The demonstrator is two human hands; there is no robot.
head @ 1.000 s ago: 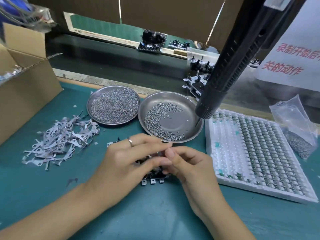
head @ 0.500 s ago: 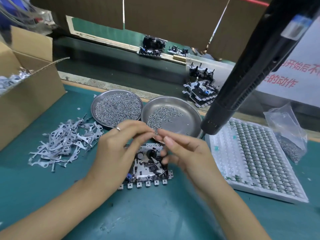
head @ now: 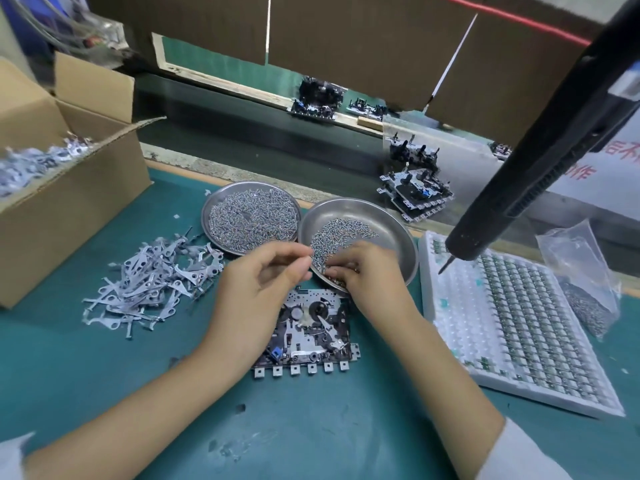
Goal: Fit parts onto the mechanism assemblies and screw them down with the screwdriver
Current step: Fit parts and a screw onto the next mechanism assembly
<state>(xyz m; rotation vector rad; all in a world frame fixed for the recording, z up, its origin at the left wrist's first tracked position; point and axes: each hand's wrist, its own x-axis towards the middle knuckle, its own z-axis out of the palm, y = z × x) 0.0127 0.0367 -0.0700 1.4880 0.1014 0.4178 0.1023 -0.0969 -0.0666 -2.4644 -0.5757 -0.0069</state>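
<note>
A mechanism assembly (head: 311, 336), a black and metal plate with a row of tabs along its near edge, lies flat on the green mat. My left hand (head: 256, 296) hovers over its left part, fingers curled, thumb and forefinger pointing at the rim of the right steel dish (head: 391, 220). Whether it pinches anything is hidden. My right hand (head: 367, 275) reaches into that dish, its curled fingertips pinching among the small screws (head: 341, 230). The black electric screwdriver (head: 519, 168) hangs at the right, its tip over the white tray, and neither hand touches it.
A second steel dish (head: 249, 216) full of screws sits on the left. A pile of metal levers (head: 152, 285) and an open cardboard box (head: 69, 188) lie further left. A white tray (head: 512, 323) of small parts and a plastic bag (head: 585, 271) are at the right. More assemblies (head: 415, 188) rest on the belt behind.
Both hands have lifted off the assembly and moved away from me toward the right dish. My right hand now digs into the screws. The assembly is uncovered.
</note>
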